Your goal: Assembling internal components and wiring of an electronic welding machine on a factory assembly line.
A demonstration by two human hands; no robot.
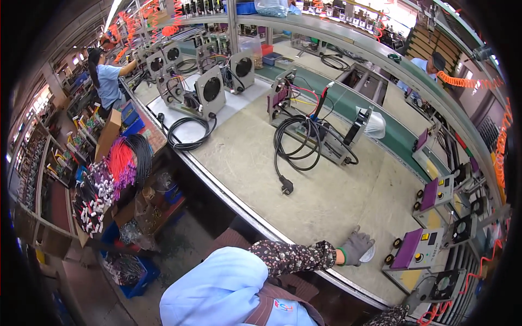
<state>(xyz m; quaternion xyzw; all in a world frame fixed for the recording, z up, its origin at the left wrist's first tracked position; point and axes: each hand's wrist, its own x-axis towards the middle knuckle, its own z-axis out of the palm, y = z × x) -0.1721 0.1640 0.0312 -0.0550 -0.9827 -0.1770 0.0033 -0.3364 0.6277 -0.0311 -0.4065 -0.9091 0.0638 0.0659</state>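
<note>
My left hand (356, 248), in a grey glove below a dark floral sleeve, is at the near edge of the worktable (239, 152). Its fingers curl over a small whitish round thing (368, 254), partly hidden by the glove. To the right of it stands a purple-and-white control unit (417, 249) with a yellow knob and a black fan at its rear. My right hand (417, 299), also gloved, is low at the right beside the fan end (446, 283) of that unit. Its fingers are too dark and hidden to make out.
An open unit with coiled black cable (299, 142) and a plug (286, 186) sits mid-table. Fan units (210, 89) stand at the far left. A second purple unit (435, 193) is at the right. Bundled wires (120, 163) fill a left-hand bench. Co-workers (109, 81) work beyond.
</note>
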